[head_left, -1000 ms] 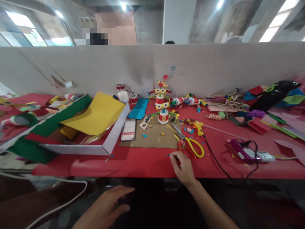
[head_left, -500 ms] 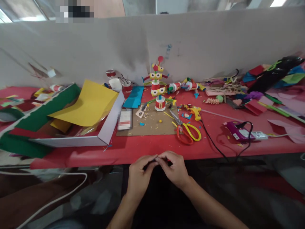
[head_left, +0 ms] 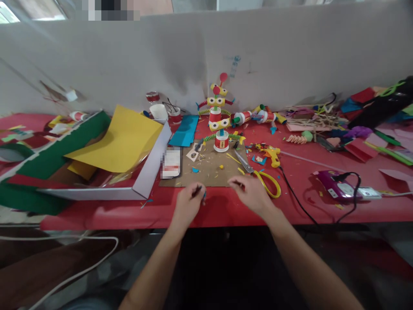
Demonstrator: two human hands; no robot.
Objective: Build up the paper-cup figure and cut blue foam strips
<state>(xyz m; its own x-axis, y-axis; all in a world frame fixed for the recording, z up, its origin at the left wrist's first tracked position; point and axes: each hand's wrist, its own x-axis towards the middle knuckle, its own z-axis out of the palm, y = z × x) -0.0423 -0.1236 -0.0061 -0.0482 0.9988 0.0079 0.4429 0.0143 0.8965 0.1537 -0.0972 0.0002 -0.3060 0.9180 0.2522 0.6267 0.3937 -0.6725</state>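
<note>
The left hand (head_left: 187, 204) is at the lower centre of the frame, over the front part of the red-covered desk (head_left: 226, 213), its fingers curled around a small dark-and-blue piece (head_left: 204, 196) that shows at the fingertips. Most of that piece is hidden, so its shape cannot be told. The right hand (head_left: 253, 193) is apart from the left, a little right of centre, palm down with its fingers bent; whether it pinches anything cannot be told.

Just beyond the right hand lie the scissors (head_left: 244, 161), their blades pointing up and left onto the brown cardboard (head_left: 211, 172). 1 yellow handle loop shows beside the hand, which hides other parts of the handles. Small paper scraps and 1 little yellow piece (head_left: 221, 167) lie on the cardboard.

At the cardboard's far edge, in the centre of the frame, 1 paper-cup figure (head_left: 221, 142) stands upright with 2 round eyes and springy green-and-yellow arms; more such figures are behind it. The yellow glue gun (head_left: 274, 157) lies right of the scissors, and the purple power strip (head_left: 334, 185) is farther right. At the left of the frame, the open box (head_left: 154, 161) carries a yellow sheet (head_left: 119, 144); between box and figures lies blue paper (head_left: 184, 130).
</note>
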